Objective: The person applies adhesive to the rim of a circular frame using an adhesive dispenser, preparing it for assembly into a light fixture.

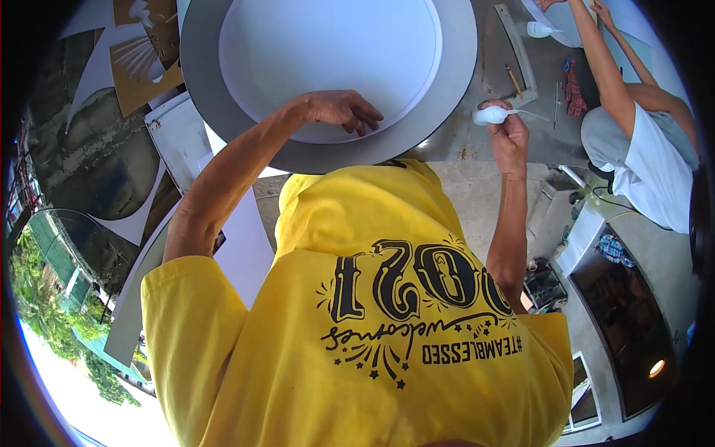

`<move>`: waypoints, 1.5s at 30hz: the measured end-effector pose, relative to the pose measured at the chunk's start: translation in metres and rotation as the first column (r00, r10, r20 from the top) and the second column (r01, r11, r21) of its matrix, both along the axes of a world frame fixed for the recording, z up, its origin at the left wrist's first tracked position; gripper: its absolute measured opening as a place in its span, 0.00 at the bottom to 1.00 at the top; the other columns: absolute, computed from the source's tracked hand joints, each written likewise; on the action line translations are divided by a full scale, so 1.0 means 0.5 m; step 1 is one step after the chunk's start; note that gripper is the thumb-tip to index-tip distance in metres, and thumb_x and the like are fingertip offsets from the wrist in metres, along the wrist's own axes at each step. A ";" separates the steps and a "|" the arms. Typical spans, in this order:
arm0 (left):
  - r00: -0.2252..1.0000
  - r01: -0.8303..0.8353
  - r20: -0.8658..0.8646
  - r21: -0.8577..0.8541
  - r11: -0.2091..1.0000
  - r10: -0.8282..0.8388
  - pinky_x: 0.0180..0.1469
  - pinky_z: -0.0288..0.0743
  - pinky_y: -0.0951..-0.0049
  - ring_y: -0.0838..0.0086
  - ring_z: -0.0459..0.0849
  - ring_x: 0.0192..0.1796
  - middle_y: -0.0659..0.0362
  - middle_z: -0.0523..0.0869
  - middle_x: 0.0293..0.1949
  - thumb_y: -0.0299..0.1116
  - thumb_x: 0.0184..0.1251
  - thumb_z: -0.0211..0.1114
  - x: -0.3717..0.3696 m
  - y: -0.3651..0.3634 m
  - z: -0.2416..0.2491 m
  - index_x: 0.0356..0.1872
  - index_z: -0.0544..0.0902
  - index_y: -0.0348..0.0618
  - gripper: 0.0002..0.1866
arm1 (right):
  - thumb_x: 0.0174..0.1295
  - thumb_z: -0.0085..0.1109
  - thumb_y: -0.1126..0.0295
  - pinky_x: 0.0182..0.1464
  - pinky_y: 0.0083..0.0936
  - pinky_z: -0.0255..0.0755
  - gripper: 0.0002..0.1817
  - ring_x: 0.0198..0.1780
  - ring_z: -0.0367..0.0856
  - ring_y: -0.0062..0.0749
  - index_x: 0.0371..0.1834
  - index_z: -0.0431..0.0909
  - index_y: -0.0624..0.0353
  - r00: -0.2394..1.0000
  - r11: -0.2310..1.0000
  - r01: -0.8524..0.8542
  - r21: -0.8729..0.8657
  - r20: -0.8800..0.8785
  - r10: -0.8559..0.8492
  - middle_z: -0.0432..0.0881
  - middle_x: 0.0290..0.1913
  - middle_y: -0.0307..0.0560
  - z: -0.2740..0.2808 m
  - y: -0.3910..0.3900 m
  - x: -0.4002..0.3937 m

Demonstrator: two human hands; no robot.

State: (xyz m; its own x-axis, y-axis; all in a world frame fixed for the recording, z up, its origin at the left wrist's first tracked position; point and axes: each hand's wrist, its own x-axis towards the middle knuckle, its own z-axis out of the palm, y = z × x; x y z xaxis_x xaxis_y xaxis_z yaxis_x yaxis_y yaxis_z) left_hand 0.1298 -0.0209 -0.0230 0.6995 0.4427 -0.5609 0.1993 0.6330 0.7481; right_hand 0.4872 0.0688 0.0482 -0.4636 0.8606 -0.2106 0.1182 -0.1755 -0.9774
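Beyond the yellow shirt (pixel 335 298) at lower centre, the right hand (pixel 510 141), right of upper centre, has fingers closed round a white bottle (pixel 493 115), while the left hand (pixel 346 112), loosely curled and empty, is at the near inner edge of the round panel (pixel 335 59) at top centre, a person (pixel 655 149) at upper right.

Head-worn camera, facing downward

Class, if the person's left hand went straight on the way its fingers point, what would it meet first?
The left hand would probably first meet the thin white rim around the round, smooth white panel; its height above is unclear.
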 end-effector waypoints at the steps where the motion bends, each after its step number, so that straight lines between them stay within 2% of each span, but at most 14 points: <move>1: 1.000 0.011 -0.003 0.002 1.000 -0.011 0.58 0.77 0.70 0.71 0.84 0.53 0.51 0.82 0.61 0.19 0.59 0.56 -0.001 0.003 0.001 0.68 0.72 0.35 0.31 | 0.60 0.64 0.82 0.59 0.25 0.71 0.17 0.54 0.78 0.27 0.54 0.80 0.62 0.990 0.990 0.105 -0.095 -0.084 -0.114 0.83 0.49 0.42 -0.022 -0.012 0.012; 6: 0.998 0.035 -0.046 -0.006 0.999 -0.036 0.64 0.74 0.70 0.69 0.82 0.57 0.52 0.80 0.64 0.19 0.61 0.58 0.005 -0.002 0.007 0.69 0.71 0.36 0.31 | 0.62 0.64 0.81 0.61 0.24 0.70 0.17 0.56 0.79 0.28 0.55 0.79 0.63 0.946 0.943 0.325 -0.076 0.035 -0.323 0.83 0.54 0.44 -0.116 -0.046 0.037; 8: 0.995 0.042 -0.088 0.013 0.999 -0.041 0.66 0.73 0.70 0.68 0.81 0.60 0.53 0.80 0.65 0.17 0.61 0.58 0.008 -0.007 0.017 0.70 0.71 0.37 0.32 | 0.61 0.66 0.80 0.61 0.23 0.70 0.20 0.55 0.78 0.26 0.57 0.79 0.63 0.906 0.939 0.343 0.031 0.252 -0.340 0.82 0.53 0.42 -0.153 -0.055 0.046; 12: 0.987 0.103 -0.133 0.082 0.991 -0.091 0.69 0.70 0.71 0.69 0.78 0.66 0.55 0.80 0.64 0.13 0.60 0.57 0.013 -0.007 0.030 0.69 0.72 0.41 0.32 | 0.60 0.68 0.78 0.57 0.20 0.72 0.21 0.50 0.79 0.23 0.58 0.79 0.62 0.865 0.903 0.428 0.045 0.269 -0.424 0.82 0.53 0.39 -0.161 -0.074 0.038; 19: 0.988 0.123 -0.102 0.058 0.991 -0.117 0.71 0.68 0.71 0.70 0.77 0.67 0.57 0.81 0.64 0.11 0.61 0.55 0.019 -0.002 0.031 0.66 0.77 0.43 0.30 | 0.61 0.63 0.81 0.49 0.18 0.75 0.15 0.45 0.81 0.23 0.52 0.83 0.62 0.798 0.901 0.351 0.256 0.421 -0.431 0.85 0.48 0.40 -0.119 -0.107 0.049; 21: 0.986 0.113 -0.132 0.116 0.987 -0.098 0.69 0.69 0.71 0.71 0.78 0.66 0.58 0.82 0.62 0.12 0.61 0.56 0.017 -0.006 0.018 0.66 0.77 0.44 0.30 | 0.62 0.57 0.84 0.46 0.18 0.75 0.14 0.42 0.84 0.26 0.48 0.85 0.61 0.586 0.977 0.142 0.160 0.782 -0.213 0.86 0.45 0.46 -0.085 -0.147 0.073; 23: 0.984 0.122 -0.138 0.094 0.988 -0.109 0.70 0.68 0.70 0.70 0.76 0.67 0.59 0.81 0.64 0.15 0.60 0.57 0.014 0.001 0.026 0.66 0.76 0.43 0.30 | 0.62 0.53 0.86 0.44 0.23 0.77 0.16 0.39 0.85 0.32 0.47 0.85 0.61 0.726 0.988 -0.067 -0.139 0.673 0.144 0.86 0.44 0.48 0.053 -0.163 0.013; 28: 0.979 0.183 -0.103 0.082 0.980 -0.174 0.70 0.68 0.70 0.69 0.74 0.69 0.60 0.78 0.67 0.18 0.61 0.58 0.013 0.005 0.002 0.68 0.74 0.43 0.30 | 0.54 0.53 0.87 0.46 0.31 0.77 0.16 0.44 0.83 0.36 0.41 0.85 0.61 0.782 0.847 -0.457 0.270 0.576 0.238 0.84 0.39 0.46 0.271 -0.103 -0.226; 30: 0.987 0.153 -0.051 0.060 0.986 -0.150 0.69 0.68 0.69 0.70 0.75 0.69 0.61 0.78 0.67 0.20 0.61 0.59 0.013 -0.004 -0.013 0.69 0.73 0.43 0.31 | 0.55 0.50 0.87 0.51 0.33 0.75 0.15 0.48 0.79 0.43 0.42 0.83 0.66 0.560 0.582 -0.768 0.268 0.721 0.407 0.82 0.43 0.51 0.244 -0.058 -0.290; 32: 0.983 0.166 -0.094 0.110 0.980 -0.156 0.68 0.68 0.70 0.71 0.75 0.68 0.60 0.79 0.66 0.19 0.60 0.61 0.009 -0.003 -0.002 0.69 0.72 0.42 0.32 | 0.53 0.51 0.84 0.54 0.36 0.73 0.13 0.51 0.77 0.44 0.39 0.82 0.67 0.228 0.351 -0.934 0.067 0.867 0.443 0.81 0.45 0.51 0.177 -0.032 -0.338; 36: 0.982 0.163 -0.100 0.035 0.986 -0.159 0.69 0.67 0.70 0.69 0.73 0.70 0.56 0.78 0.67 0.20 0.58 0.62 0.010 -0.002 0.006 0.71 0.69 0.38 0.35 | 0.57 0.53 0.81 0.53 0.36 0.74 0.08 0.52 0.79 0.47 0.35 0.82 0.65 -0.290 0.094 -0.923 -0.373 0.836 0.466 0.82 0.46 0.54 0.031 0.006 -0.373; 40: 0.965 0.228 -0.162 0.114 0.967 -0.208 0.71 0.64 0.69 0.67 0.71 0.72 0.54 0.76 0.69 0.20 0.57 0.61 0.008 0.006 0.041 0.72 0.67 0.36 0.36 | 0.60 0.53 0.80 0.51 0.38 0.76 0.07 0.50 0.80 0.51 0.36 0.82 0.66 -0.424 0.073 -0.826 -0.558 0.702 0.572 0.82 0.44 0.56 -0.007 0.030 -0.371; 42: 0.963 0.227 -0.168 0.096 0.969 -0.209 0.72 0.63 0.67 0.65 0.70 0.72 0.53 0.75 0.69 0.20 0.57 0.61 0.008 0.008 0.039 0.72 0.67 0.37 0.36 | 0.60 0.53 0.80 0.48 0.39 0.76 0.07 0.49 0.81 0.53 0.38 0.81 0.69 -0.269 0.149 -0.886 -0.439 0.749 0.605 0.83 0.42 0.59 -0.011 0.032 -0.362; 45: 0.972 0.209 -0.122 0.053 0.976 -0.202 0.72 0.63 0.67 0.65 0.70 0.73 0.53 0.74 0.70 0.19 0.57 0.60 0.006 0.007 0.044 0.71 0.68 0.36 0.35 | 0.58 0.53 0.82 0.43 0.42 0.76 0.07 0.44 0.82 0.55 0.36 0.81 0.71 -0.256 0.127 -0.897 -0.424 0.731 0.633 0.83 0.39 0.62 -0.018 0.038 -0.364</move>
